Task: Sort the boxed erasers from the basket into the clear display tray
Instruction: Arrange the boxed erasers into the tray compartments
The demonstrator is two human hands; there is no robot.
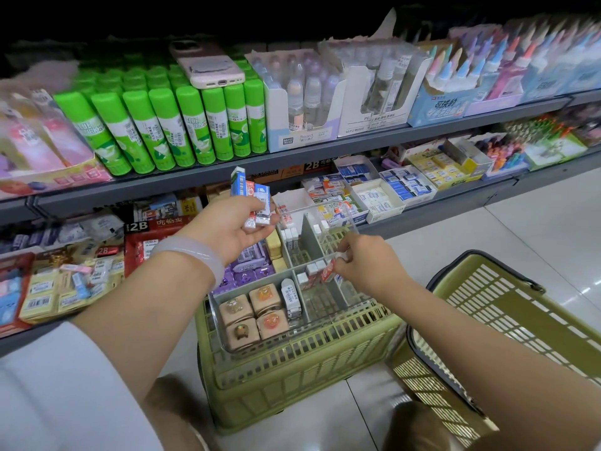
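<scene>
The clear display tray rests on top of an upturned olive-green basket. Its compartments hold tan square erasers, small white boxed erasers and purple packets. My left hand hovers above the tray's far left side, shut on a few boxed erasers in blue, white and red. My right hand is over the tray's right compartment, pinching a red-and-white boxed eraser that stands beside a row of similar ones.
A second olive-green basket lies tilted on the tiled floor at right. Shelves behind carry green glue sticks, a phone on top of them, and open boxes of erasers.
</scene>
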